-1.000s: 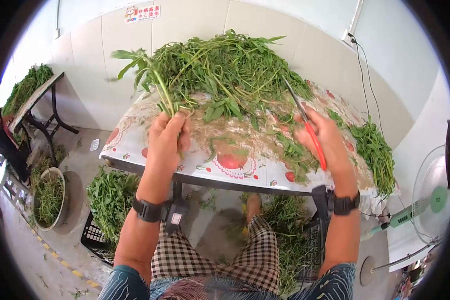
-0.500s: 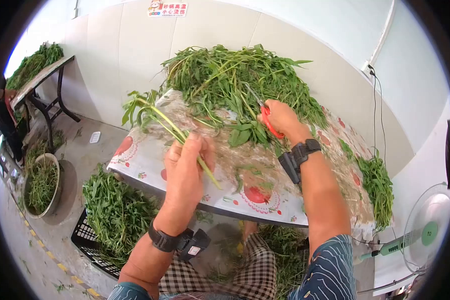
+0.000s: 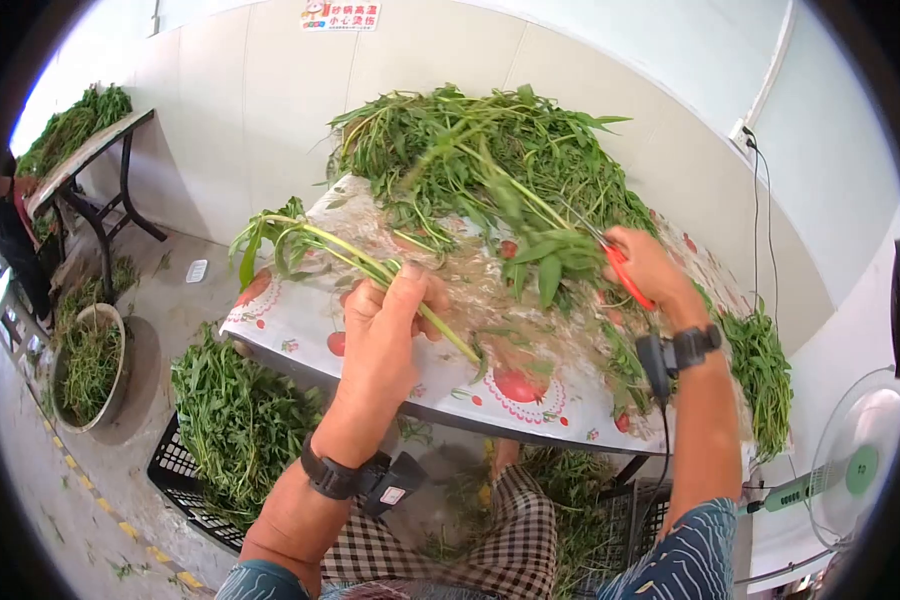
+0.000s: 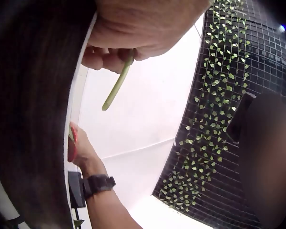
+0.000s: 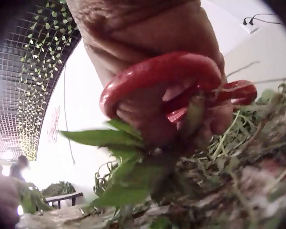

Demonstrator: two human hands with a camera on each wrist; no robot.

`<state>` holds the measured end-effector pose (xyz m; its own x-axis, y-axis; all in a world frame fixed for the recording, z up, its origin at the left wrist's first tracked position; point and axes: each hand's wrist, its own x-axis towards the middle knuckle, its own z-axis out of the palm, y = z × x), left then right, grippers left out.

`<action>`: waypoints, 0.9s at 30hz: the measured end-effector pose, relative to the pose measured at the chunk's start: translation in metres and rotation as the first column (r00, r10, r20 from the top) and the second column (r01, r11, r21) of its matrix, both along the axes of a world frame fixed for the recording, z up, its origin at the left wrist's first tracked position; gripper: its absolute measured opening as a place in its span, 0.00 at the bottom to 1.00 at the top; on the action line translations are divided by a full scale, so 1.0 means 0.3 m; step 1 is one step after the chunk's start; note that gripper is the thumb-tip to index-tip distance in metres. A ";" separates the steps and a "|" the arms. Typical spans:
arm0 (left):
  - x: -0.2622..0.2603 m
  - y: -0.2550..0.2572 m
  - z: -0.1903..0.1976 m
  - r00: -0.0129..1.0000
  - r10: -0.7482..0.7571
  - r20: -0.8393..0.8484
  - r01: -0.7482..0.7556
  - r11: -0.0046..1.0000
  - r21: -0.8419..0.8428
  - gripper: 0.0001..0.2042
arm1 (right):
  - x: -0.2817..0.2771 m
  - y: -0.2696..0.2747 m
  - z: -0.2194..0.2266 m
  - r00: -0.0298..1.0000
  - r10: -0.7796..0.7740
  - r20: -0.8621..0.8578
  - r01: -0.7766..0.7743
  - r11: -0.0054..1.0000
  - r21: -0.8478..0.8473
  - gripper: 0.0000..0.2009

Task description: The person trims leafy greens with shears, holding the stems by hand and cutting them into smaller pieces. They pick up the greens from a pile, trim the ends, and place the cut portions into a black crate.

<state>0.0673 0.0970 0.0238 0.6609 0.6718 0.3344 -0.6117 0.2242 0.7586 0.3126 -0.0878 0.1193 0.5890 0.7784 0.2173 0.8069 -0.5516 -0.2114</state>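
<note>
My left hand (image 3: 395, 315) grips a few long green leafy stems (image 3: 345, 248), leafy end out to the left, cut ends sticking out to the right. In the left wrist view one bare stem end (image 4: 117, 90) pokes out below the fingers. My right hand (image 3: 650, 270) holds scissors (image 3: 625, 270) by their red handles, with fingers through the loops in the right wrist view. The blades point up and left toward the plant pile (image 3: 500, 140). A leafy sprig (image 3: 550, 262) lies right beside the scissors, its stem slanting back to the pile; its leaves (image 5: 117, 143) hang below my right hand.
Leaf scraps and soil lie on the flowered tablecloth (image 3: 300, 310). A bundle of greens (image 3: 760, 375) hangs over the right edge, near a fan (image 3: 860, 470). On the floor at left stand a full black crate (image 3: 170, 460) and a basin (image 3: 120, 390) of trimmings.
My right hand goes from the right side into the pile, then back rightward with the scissors, and the leafy sprig shifts right too. My left hand keeps its stems, now tilted lower.
</note>
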 end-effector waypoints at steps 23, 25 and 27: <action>0.012 -0.014 -0.003 0.975 -0.159 -0.153 0.185 0.967 0.173 0.08 | -0.407 -0.674 -0.123 0.842 0.294 -0.453 0.306 0.432 0.848 0.22; 0.006 -0.021 0.002 0.975 -0.169 -0.145 0.192 0.967 0.167 0.07 | -0.453 -0.710 -0.167 0.820 0.394 -0.416 0.251 0.405 0.879 0.22; 0.004 -0.028 0.005 0.972 -0.200 -0.122 0.216 0.966 0.144 0.07 | -0.487 -0.765 -0.190 0.765 0.521 -0.379 0.206 0.360 0.910 0.21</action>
